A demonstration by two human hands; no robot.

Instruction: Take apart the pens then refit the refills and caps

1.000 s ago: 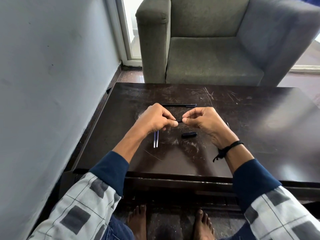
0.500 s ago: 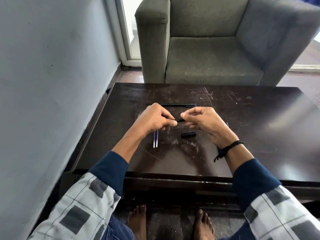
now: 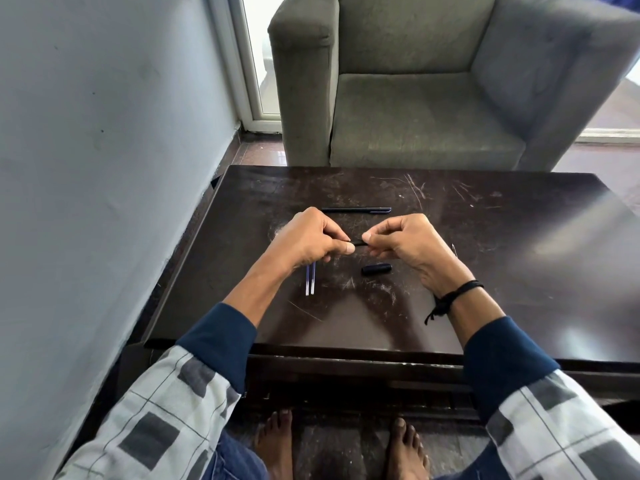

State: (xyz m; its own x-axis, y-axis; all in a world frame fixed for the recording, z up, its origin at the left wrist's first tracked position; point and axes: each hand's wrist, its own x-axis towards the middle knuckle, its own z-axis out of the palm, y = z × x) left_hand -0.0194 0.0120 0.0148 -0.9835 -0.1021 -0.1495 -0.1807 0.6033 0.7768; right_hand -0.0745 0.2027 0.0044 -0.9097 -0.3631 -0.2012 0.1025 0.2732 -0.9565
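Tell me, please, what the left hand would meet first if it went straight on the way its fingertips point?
The left hand points rightward along the thin black pen piece it pinches, so it would probably meet the right hand first.

Grey armchair point(image 3: 429, 98) behind dark table point(image 3: 502, 271); grey wall point(image 3: 104, 150).

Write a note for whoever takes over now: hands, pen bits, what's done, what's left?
Hands: the left hand and right hand both pinch one dark pen piece above the table.
Things: two refills lie side by side near the left hand; a cap lies near the right; one pen lies behind, looking whole.
Done: two refills out, one cap off.
To do: finish taking apart, refit refills and caps.
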